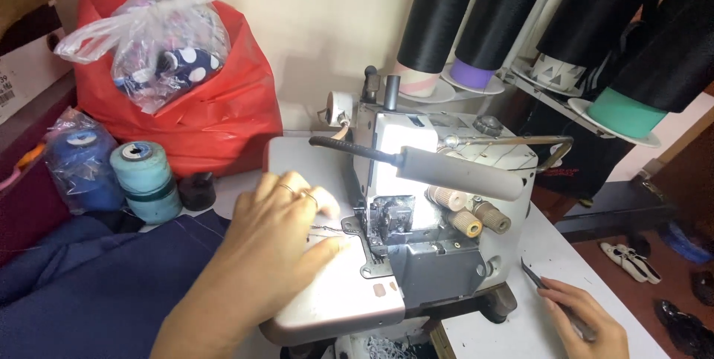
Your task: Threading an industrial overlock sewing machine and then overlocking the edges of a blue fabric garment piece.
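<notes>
Thread tails [327,231] run from the serger [416,210] needle area, my left hand [279,236] resting flat and spread beside them. Right hand [584,318] grips tweezers [547,288] down on the tabletop [550,255]. My worry: fingertips sit close to the needles, so a slip could snag.

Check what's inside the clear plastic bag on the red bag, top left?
The clear plastic bag is knotted and holds crumpled fabric, including a navy piece with white polka dots. The rest is blurred by the film; the red bag hides its contents.
</notes>
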